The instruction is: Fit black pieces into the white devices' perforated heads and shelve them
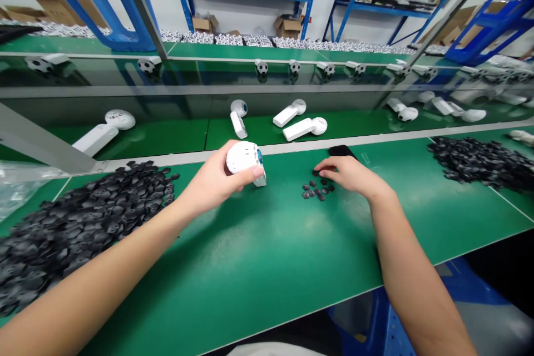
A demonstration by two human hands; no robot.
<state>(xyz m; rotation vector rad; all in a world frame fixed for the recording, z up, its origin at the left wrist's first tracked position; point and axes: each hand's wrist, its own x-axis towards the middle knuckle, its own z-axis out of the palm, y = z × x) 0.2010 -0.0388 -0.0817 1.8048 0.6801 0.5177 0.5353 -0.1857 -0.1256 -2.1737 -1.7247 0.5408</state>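
Note:
My left hand (223,175) is wrapped round a white round-headed plastic device (242,158) with a blue part on its right side, held above the green table. My right hand (348,172) reaches down to a small group of black plastic pieces (320,189). Its thumb and fingertips pinch one black piece (316,173) at the group's far left edge; the fingers partly cover it. Just behind this hand lies a flat black object (342,151).
Heaps of black pieces (95,211) lie at left and right (484,161). Beyond the ledge (292,147), similar white devices (306,128) lie on a green belt. Several with football-patterned heads (261,68) stand farther back. A metal post (45,139) rises at left.

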